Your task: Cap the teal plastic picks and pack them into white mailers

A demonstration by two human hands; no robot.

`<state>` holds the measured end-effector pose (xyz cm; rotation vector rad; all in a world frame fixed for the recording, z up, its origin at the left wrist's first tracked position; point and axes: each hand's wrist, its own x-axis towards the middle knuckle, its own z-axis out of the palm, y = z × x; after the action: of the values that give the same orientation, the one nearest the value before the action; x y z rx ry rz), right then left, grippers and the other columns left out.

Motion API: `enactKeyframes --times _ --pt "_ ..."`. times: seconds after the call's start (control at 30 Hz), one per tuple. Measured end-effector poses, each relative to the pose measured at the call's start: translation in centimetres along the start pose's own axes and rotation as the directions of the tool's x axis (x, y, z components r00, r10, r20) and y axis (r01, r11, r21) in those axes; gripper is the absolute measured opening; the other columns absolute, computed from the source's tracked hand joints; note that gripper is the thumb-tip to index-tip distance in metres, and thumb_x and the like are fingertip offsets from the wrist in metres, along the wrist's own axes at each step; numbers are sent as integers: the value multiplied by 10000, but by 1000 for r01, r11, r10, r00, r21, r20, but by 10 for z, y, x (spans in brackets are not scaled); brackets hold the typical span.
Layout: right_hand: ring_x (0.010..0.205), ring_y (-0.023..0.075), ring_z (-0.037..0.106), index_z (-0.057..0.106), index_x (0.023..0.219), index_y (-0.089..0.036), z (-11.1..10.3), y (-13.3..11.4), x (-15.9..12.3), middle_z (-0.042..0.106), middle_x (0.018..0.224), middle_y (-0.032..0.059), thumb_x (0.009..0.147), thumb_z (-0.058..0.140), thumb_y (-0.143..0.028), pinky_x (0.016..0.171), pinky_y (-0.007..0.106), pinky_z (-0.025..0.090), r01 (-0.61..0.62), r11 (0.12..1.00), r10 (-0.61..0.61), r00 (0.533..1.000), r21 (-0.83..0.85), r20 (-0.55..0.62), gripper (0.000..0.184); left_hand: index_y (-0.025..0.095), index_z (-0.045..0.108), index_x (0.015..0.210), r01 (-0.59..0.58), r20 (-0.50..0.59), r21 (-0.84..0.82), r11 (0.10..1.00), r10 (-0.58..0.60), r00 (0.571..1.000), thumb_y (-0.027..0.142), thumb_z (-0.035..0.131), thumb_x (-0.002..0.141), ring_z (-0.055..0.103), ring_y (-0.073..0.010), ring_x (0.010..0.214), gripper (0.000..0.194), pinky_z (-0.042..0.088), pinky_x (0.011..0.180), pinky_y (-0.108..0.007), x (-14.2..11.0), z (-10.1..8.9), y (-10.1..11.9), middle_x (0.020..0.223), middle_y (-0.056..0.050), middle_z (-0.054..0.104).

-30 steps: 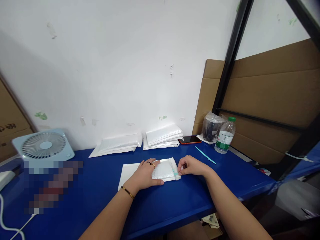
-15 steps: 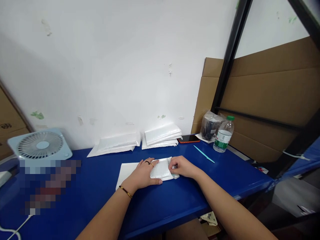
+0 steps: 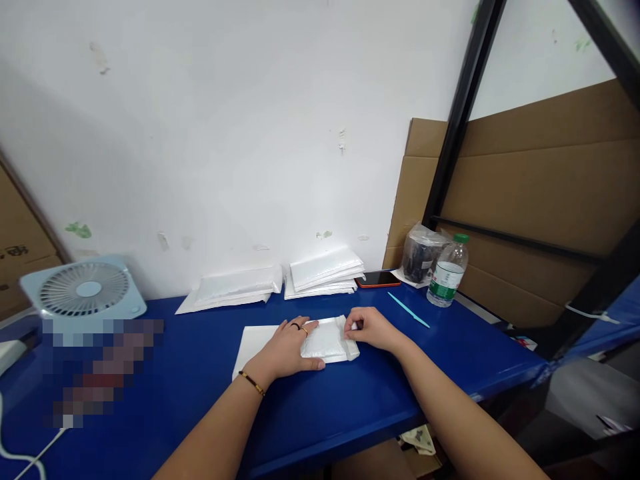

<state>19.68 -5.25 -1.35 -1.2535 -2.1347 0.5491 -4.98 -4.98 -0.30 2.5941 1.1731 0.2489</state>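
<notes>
On the blue table, a small white padded packet point(image 3: 324, 340) with a wrinkled, shiny surface lies on or beside a plain white sheet-like piece point(image 3: 253, 341); I cannot tell whether the two are joined. Flat on top of them rests my left hand point(image 3: 290, 347), fingers spread, thumb along the near edge, wearing a ring and a bracelet. At the packet's right end, my right hand point(image 3: 367, 328) has its fingers bent and pinched together at the folded-over end flap point(image 3: 352, 349). Its fingertips partly hide what they grip.
Behind lie two piles of white packets point(image 3: 240, 287) point(image 3: 325, 270). To the right are a phone point(image 3: 379, 279), a teal stick-like tool point(image 3: 409, 310), a plastic-wrapped dark roll point(image 3: 419, 257) and a water bottle point(image 3: 447, 273). A blue fan point(image 3: 87, 290) stands left, near a blurred-out item with a cable.
My right hand has moved left from the packet's right tip onto its end. The end, which showed a pale teal strip, is now folded over. My left hand has stayed flat.
</notes>
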Motion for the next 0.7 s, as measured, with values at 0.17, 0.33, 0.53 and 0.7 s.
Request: enactKeyframes --times 0.17,0.33,0.53,0.7 --pt "590 100 501 701 703 -178 13 0 6 578 682 -3 688 604 -167 545 201 348 45 999 -45 998 24 31 99 240 308 1372 3 -1 4 1000 -3 1000 698 547 622 249 -297 1313 911 159 1075 -463 0 0 0 1413 -122 324" --pt "614 114 513 689 766 -188 2 1 3 600 722 3 696 613 -254 565 214 363 -33 999 31 999 -29 -44 122 251 286 1380 -2 0 -6 1000 2 1000 701 540 627 223 -295 1325 913 137 1077 -467 0 1 -2 1432 -122 288" --pt "658 140 519 638 692 -176 -8 14 -3 598 755 33 678 618 -458 580 238 369 -295 948 282 952 -121 -117 283 308 324 1355 -182 -57 -10 983 182 982 642 576 656 200 -287 1332 814 157 1077 -465 -2 0 12 1456 -64 248" --pt "565 107 450 580 580 -157 9 8 4 537 641 4 722 566 -383 528 227 325 -288 956 284 956 -52 -70 267 288 500 1240 -249 -41 -45 967 247 968 558 590 704 390 -249 1219 607 316 1012 -366 -3 1 24 1332 -56 434"
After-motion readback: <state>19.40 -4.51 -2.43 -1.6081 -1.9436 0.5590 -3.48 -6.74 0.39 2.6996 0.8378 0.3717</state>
